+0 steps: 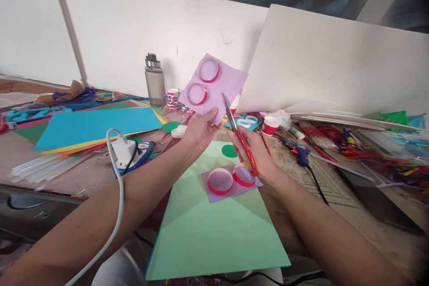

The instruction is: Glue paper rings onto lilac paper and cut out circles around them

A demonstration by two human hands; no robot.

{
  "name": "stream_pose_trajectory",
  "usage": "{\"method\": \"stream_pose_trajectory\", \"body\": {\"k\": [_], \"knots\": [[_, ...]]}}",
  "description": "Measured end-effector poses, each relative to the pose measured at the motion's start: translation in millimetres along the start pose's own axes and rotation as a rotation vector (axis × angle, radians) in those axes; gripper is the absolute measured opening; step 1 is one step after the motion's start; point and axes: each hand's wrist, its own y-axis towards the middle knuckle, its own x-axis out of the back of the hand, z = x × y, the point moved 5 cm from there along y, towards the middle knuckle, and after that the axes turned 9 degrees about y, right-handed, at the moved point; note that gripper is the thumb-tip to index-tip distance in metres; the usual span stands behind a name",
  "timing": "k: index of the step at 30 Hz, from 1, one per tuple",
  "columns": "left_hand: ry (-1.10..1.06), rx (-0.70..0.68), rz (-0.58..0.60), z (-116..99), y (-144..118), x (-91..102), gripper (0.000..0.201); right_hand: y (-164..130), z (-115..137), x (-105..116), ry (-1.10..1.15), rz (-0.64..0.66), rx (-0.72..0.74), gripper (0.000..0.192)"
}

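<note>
My left hand (203, 130) grips the lower edge of a purple paper sheet (231, 76), held up and tilted, with two pink-and-white paper rings (208, 70) standing on it. Red-handled scissors (246, 147) are in my right hand (256, 147), blades pointing up and slightly parted at the sheet's lower right edge. Below, a smaller purple paper piece (214, 197) bearing two similar rings (220, 182) lies on a pale green sheet (214, 237). A dark green paper circle (229, 151) lies just above that piece.
Left are coloured paper sheets (103, 125), clear glue sticks (50, 167) and a power strip (144, 149) with a white cable crossing my left forearm. A bottle (154, 80) stands behind. Right are a paper cup (271, 126), a blue glue gun (300, 152) and a dark flat panel (378, 201).
</note>
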Motion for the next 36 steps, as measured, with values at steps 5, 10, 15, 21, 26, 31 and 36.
{"method": "stream_pose_trajectory", "body": {"k": [5,10,15,21,26,31,36], "knots": [[0.01,-0.001,0.011,1,1,1.3,0.02,0,-3,1,0.004,-0.003,-0.007,0.038],[0.016,0.018,0.011,2,3,3.9,0.021,-2,-1,1,0.017,-0.004,-0.019,0.042],[0.033,0.024,0.011,-3,2,3.4,0.026,-4,1,2,0.053,0.005,-0.023,0.043],[0.094,0.06,0.021,-8,3,5.2,0.018,-5,1,5,0.034,0.023,-0.02,0.043],[0.17,0.035,0.114,-12,7,5.2,0.021,-7,3,7,0.025,0.037,-0.015,0.041],[0.245,0.07,0.15,-17,10,7.5,0.028,-9,6,10,-0.004,0.046,-0.009,0.044],[0.322,0.115,0.168,-19,17,13.1,0.021,-8,4,12,-0.037,0.079,-0.023,0.048]]}}
